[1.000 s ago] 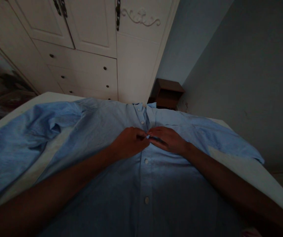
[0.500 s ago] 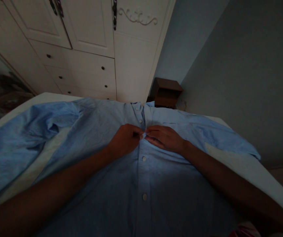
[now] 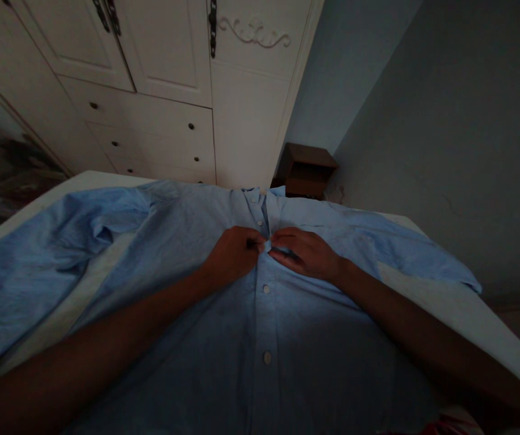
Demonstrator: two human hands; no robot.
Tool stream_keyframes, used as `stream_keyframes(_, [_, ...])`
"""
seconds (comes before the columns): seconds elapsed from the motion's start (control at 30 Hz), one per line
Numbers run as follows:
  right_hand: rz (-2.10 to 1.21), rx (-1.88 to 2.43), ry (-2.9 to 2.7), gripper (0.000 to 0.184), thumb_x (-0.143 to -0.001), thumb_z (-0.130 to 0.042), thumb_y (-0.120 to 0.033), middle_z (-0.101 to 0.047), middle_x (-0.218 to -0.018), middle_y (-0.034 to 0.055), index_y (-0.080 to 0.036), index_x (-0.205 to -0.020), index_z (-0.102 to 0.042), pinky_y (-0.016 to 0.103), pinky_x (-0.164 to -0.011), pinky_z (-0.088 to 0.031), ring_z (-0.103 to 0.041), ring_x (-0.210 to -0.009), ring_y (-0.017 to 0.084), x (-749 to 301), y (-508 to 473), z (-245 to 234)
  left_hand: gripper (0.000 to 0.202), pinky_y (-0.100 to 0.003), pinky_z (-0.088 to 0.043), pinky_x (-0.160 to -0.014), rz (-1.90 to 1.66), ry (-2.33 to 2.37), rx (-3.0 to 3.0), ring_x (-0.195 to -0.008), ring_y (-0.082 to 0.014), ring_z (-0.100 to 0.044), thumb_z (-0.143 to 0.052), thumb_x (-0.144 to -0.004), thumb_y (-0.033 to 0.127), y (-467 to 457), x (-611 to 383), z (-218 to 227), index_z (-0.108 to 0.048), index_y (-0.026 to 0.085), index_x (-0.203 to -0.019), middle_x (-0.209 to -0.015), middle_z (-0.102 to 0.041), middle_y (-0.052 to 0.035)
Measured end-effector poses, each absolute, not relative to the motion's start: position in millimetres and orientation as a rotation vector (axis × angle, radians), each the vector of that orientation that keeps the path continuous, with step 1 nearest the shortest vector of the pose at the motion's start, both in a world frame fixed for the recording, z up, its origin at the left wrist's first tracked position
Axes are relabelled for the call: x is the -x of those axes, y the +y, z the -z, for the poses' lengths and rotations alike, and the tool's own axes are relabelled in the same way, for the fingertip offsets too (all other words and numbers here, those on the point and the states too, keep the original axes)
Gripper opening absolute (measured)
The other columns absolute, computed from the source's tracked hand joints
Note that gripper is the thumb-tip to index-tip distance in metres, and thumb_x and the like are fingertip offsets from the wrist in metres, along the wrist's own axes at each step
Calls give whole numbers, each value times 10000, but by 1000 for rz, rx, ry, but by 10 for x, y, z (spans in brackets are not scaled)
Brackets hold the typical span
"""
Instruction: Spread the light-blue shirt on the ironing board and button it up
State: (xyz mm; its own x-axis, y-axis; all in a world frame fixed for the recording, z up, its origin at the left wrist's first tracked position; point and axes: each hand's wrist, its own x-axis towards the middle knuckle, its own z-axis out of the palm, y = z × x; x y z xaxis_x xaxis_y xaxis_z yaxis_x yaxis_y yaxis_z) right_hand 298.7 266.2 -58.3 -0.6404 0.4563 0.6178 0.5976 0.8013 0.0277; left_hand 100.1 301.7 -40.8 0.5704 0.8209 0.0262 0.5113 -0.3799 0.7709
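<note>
A light blue button-up shirt (image 3: 187, 241) lies spread front side up, its sleeves out to both sides and its collar at the far end. My left hand (image 3: 235, 255) pinches the front edge of the shirt at the upper chest. Opposite it, my right hand (image 3: 305, 252) grips the other side of the placket, the fingertips of both hands almost meeting. Whatever button sits between the fingers is hidden. Below the hands, two white buttons show on the closed placket (image 3: 266, 323). Above them the front parts slightly, with buttons visible on the left edge.
The shirt rests on a white surface (image 3: 423, 290). Beyond it stands a white wardrobe (image 3: 250, 121) with drawers and dark knobs. A small brown cabinet (image 3: 309, 158) is by the wall. Something red (image 3: 456, 423) shows at the bottom right.
Both hands stay at the same place on the placket, with only slight finger movement. The view has shifted very slightly.
</note>
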Motion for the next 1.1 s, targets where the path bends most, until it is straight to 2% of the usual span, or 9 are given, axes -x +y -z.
stream_keyframes(0.13, [411,817,-2368,141,-922,-559,-278,-661,-962,98,-156,-990,-579,271,-749,-574,-647,-901,163,-2966,2645,576,196,-273,-489,-747,-531,1077,-2085,-710,-143,-634,-534,-801,114,3014,-1002,412,-727,149,-812,-767,-712,-20])
stream_keyframes(0.4, [524,944,-2369,165,-913,-537,-266,-693,-931,76,-145,-913,-650,245,-624,-523,-658,-787,151,-2901,2586,595,206,-284,-490,-788,-574,1077,-2127,-775,-157,-656,-534,-799,108,3003,-987,449,-731,160,-825,-832,-731,-33])
stream_keyframes(0.7, [461,1143,-2295,142,-858,-547,-227,-699,-868,79,-144,-820,-657,319,-732,-530,-649,-778,194,-2734,2511,628,222,-291,-473,-774,-590,1115,-2221,-806,-178,-665,-526,-819,127,2973,-982,460,-737,167,-875,-880,-737,-52])
stream_keyframes(0.93, [452,1103,-2298,159,-879,-529,-224,-680,-833,85,-141,-834,-657,345,-734,-518,-640,-779,205,-2756,2533,635,256,-299,-454,-744,-539,1154,-2375,-771,-180,-650,-473,-843,146,2949,-970,440,-723,185,-883,-870,-731,-48])
stream_keyframes(1.1, [471,1091,-2303,175,-894,-509,-217,-691,-859,84,-145,-823,-652,326,-740,-526,-644,-788,194,-2743,2524,628,258,-303,-455,-754,-519,1098,-2501,-812,-192,-633,-427,-835,125,2934,-982,460,-677,159,-887,-879,-704,-68])
